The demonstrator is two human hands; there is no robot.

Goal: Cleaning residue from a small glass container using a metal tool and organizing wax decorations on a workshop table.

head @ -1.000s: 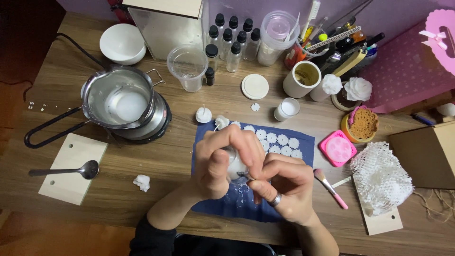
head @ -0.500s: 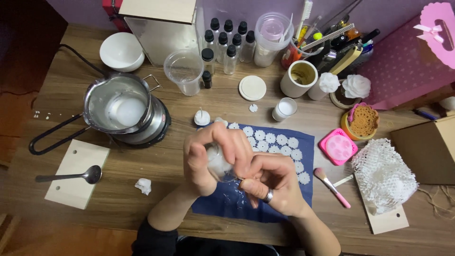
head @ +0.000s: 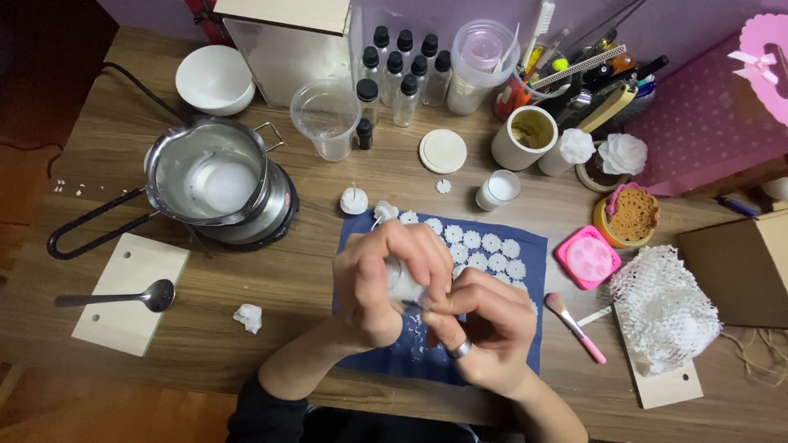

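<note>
The left hand (head: 382, 279) grips a small white moulded piece (head: 402, 283) above the dark blue mat (head: 509, 279); the right hand (head: 484, 328) pinches a thin tool (head: 414, 305) against its edge. Judged best done with light strokes and the piece held steady over the mat. Behind, a pink dotted box (head: 698, 123) stands at the right and black-capped clear bottles (head: 406, 74) at centre; a brown cardboard box (head: 747, 262) sits at the right edge.

Wooden table (head: 345, 176) bears blue cloth (head: 525, 246), spoon (head: 123, 298).
</note>
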